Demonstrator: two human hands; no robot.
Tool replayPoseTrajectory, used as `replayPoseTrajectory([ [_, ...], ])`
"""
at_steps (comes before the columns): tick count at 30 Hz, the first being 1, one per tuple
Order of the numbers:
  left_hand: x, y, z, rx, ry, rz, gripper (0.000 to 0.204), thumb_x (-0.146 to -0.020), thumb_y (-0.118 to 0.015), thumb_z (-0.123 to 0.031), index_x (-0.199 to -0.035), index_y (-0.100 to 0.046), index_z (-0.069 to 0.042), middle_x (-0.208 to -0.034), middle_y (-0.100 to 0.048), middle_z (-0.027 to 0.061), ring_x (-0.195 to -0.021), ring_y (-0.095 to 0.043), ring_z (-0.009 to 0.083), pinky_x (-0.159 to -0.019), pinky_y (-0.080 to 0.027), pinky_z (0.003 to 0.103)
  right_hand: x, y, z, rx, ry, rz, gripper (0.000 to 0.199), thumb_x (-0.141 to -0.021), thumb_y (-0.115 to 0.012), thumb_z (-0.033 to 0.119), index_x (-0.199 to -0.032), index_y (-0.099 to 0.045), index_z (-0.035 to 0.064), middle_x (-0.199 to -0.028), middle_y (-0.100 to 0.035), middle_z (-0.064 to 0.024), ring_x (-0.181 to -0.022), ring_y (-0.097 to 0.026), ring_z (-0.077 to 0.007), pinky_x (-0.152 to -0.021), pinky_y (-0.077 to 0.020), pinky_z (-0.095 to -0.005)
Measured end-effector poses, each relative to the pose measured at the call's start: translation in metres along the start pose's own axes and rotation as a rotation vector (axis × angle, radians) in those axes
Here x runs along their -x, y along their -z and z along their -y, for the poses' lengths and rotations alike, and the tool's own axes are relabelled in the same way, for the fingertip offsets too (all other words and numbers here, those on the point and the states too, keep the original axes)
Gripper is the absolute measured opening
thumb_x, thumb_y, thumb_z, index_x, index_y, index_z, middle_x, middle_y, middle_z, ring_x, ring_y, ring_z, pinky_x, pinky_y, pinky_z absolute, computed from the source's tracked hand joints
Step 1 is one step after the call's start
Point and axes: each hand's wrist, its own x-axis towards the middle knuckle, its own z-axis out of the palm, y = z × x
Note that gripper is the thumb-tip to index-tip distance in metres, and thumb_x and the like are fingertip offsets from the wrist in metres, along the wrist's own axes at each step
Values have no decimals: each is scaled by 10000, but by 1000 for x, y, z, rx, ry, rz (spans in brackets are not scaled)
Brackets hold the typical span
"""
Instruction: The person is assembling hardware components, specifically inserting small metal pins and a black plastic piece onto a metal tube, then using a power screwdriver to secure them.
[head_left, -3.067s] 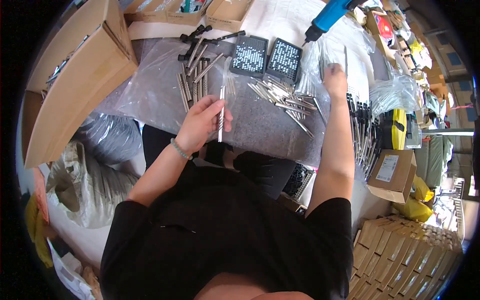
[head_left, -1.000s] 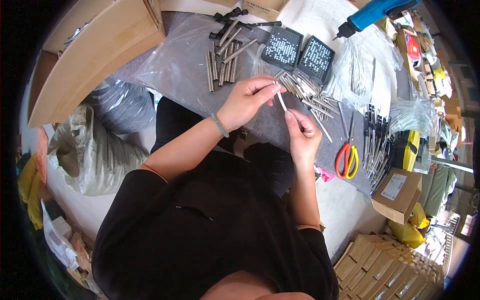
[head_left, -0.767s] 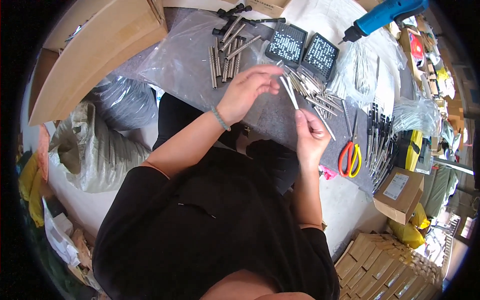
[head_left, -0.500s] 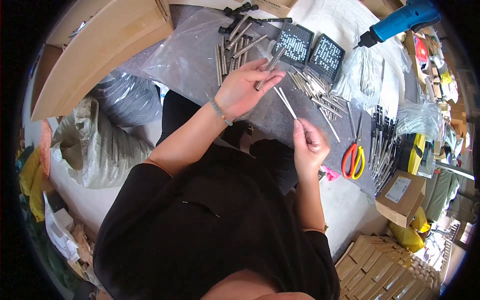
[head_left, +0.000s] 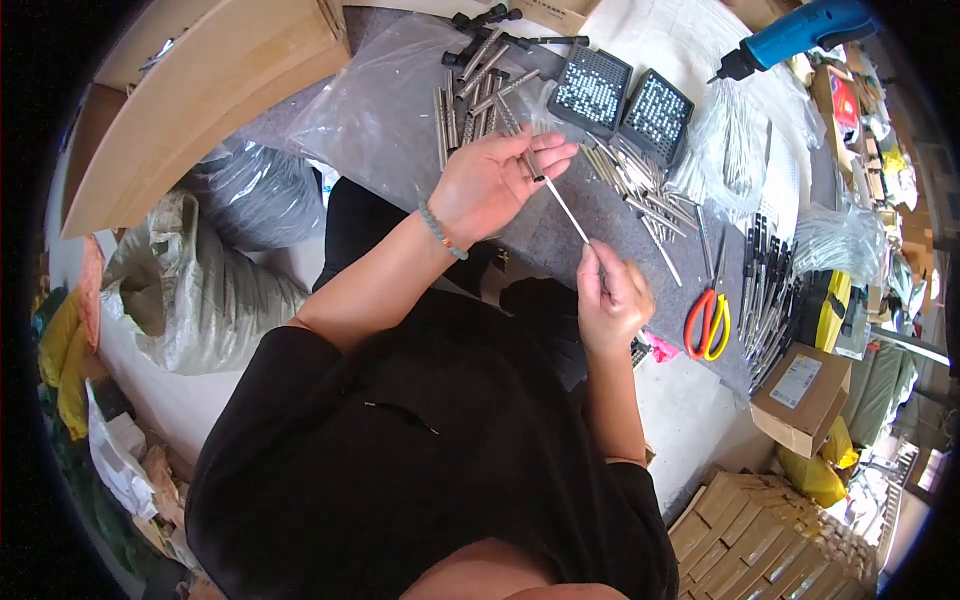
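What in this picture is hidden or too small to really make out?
Head view:
- The near end of the thin rod is buried in the right hand.
- How the left hand grips the rod's far end is too small to tell.
- The two square black trays hold contents too fine to identify.
- The blue power drill is cut off by the picture's dark rim.
- The lap area is hidden by the person's own black top.

Scissors [head_left: 706, 322] right of rod pile [head_left: 640, 182]

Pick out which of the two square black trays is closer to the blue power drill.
The right-hand black tray: it sits nearer the blue drill, while the other tray lies beside it on the far side from the drill.
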Motion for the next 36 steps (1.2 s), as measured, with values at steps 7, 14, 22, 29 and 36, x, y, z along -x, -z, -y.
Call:
replayPoseTrajectory([
  [7,2,-6,2,-30,-24,-26,162,-961,-395,-90,-1047,-481,17,-1202,-527,225,-1168,-503,323,-1053,-380,426,-1,-2,-1,29,9,-5,160,-692,-759,95,-829,-682,129,-544,-496,-25,-450,-499,-181,-428,-403,-299],
  [14,3,-3,9,-202,-37,38,190,-966,-434,-162,-1032,-533,-14,-1226,-534,183,-1162,-505,268,-1029,-382,373,-9,1,-2,252,120,-9,159,-701,-746,116,-840,-672,139,-563,-489,-19,-485,-528,-187,-444,-429,-306],
  [22,5,12,23,-367,-10,5,189,-917,-565,-189,-1014,-626,-38,-1066,-620,48,-913,-576,120,-872,-469,289,-17,-16,-4,177,28,3,106,-742,-718,138,-836,-668,134,-587,-513,-30,-527,-554,-213,-489,-448,-317],
  [29,-2,17,37,-523,-85,-49,205,-883,-614,-121,-1049,-609,-2,-1022,-619,58,-863,-600,148,-799,-506,287,-24,-24,-13,-74,-291,396,435,-720,-630,83,-1124,-487,12,-904,-610,-141,-812,-611,-319,-710,-493,-388],
  [36,-3,22,39,-557,-23,-41,209,-884,-611,-119,-1058,-608,-2,-1007,-618,69,-875,-606,150,-826,-506,293,-9,0,-47,8,-9,334,290,-730,-698,113,-1000,-608,58,-982,-607,-125,-924,-570,-299,-823,-450,-375],
])
